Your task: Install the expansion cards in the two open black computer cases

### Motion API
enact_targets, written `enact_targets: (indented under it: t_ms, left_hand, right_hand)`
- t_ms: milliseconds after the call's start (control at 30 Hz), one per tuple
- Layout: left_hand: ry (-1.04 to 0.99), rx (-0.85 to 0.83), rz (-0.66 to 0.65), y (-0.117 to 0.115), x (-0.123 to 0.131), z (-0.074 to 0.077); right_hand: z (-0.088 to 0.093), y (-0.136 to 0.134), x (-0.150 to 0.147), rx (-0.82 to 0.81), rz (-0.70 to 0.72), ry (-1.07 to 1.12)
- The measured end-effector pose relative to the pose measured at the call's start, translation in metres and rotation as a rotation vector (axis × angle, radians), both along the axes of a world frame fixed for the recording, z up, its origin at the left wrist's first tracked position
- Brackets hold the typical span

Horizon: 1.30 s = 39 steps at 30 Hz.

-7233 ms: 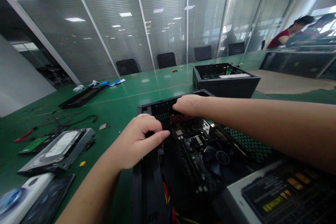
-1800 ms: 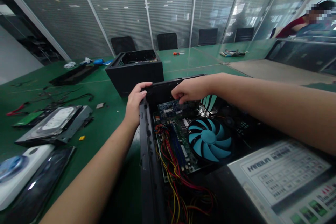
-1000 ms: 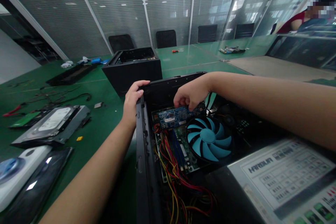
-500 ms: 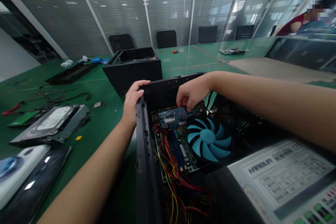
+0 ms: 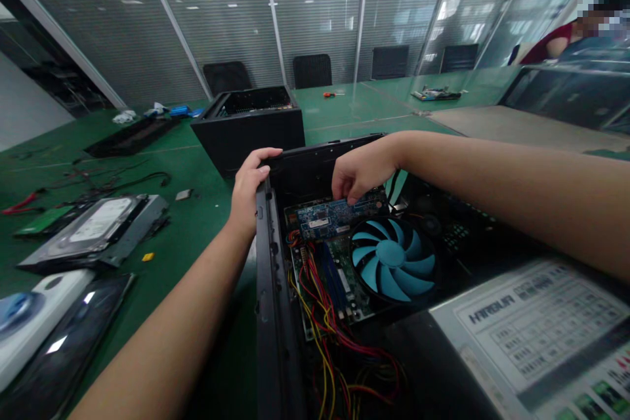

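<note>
An open black computer case (image 5: 268, 289) lies in front of me on the green table (image 5: 197, 223). My left hand (image 5: 249, 187) is curled over the case's far left corner and grips the edge. My right hand (image 5: 361, 169) reaches into the case, its fingers pinched on the top edge of a blue expansion card (image 5: 335, 216) that stands on the motherboard. Just in front of the card sits a blue cooler fan (image 5: 392, 259). Red and yellow wires (image 5: 335, 335) run along the board toward me. A power supply with a white label (image 5: 536, 328) fills the near right.
A second open black case (image 5: 249, 125) stands behind the first. On the left lie a hard drive in a metal bracket (image 5: 96, 233), a green board, loose cables (image 5: 118, 180), a dark panel and a white device (image 5: 29, 321). A person in red (image 5: 551, 46) sits far right.
Since 7.2 s ago the view has shifted to a case with a blue fan. In the last second my right hand has stayed on the blue card, which has risen slightly; the left has kept its grip.
</note>
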<state>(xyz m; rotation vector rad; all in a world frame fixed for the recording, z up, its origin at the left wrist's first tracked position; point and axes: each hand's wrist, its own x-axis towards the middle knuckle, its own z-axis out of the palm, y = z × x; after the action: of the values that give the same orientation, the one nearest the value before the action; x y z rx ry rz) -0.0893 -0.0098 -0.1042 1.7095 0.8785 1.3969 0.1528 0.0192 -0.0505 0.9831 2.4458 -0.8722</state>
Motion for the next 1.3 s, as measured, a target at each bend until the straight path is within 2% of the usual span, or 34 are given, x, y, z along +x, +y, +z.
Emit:
enact_targets:
  t_ms: [167,300,367,567,667,833,1033,1300]
  left_hand:
    - [0.004,0.001,-0.001,0.000,0.000,0.000]
    - [-0.013,0.001,-0.009,0.000,0.000,0.000]
    - [-0.021,-0.003,-0.011,0.002,0.000,-0.001]
    - [-0.004,0.007,-0.004,0.005,-0.001,-0.002]
    - [0.031,-0.003,0.004,0.002,-0.002,0.000]
    - [0.067,-0.006,-0.021,0.001,-0.004,0.003]
    - [0.100,0.019,-0.007,0.001,-0.004,0.003]
    - [0.081,-0.002,-0.015,-0.001,-0.004,0.005]
  right_hand:
    - [0.000,-0.001,-0.001,-0.004,0.001,-0.012]
    - [0.005,-0.005,-0.005,0.094,0.015,-0.022]
    - [0.010,-0.009,-0.007,0.199,0.016,-0.011]
    - [0.023,-0.014,-0.008,0.650,-0.040,-0.071]
    - [0.022,-0.014,-0.008,0.757,-0.085,-0.158]
    - [0.014,-0.010,-0.006,0.825,-0.148,-0.259]
    - [0.003,-0.002,-0.005,0.823,-0.159,-0.257]
    - [0.001,-0.002,-0.007,0.816,-0.174,-0.282]
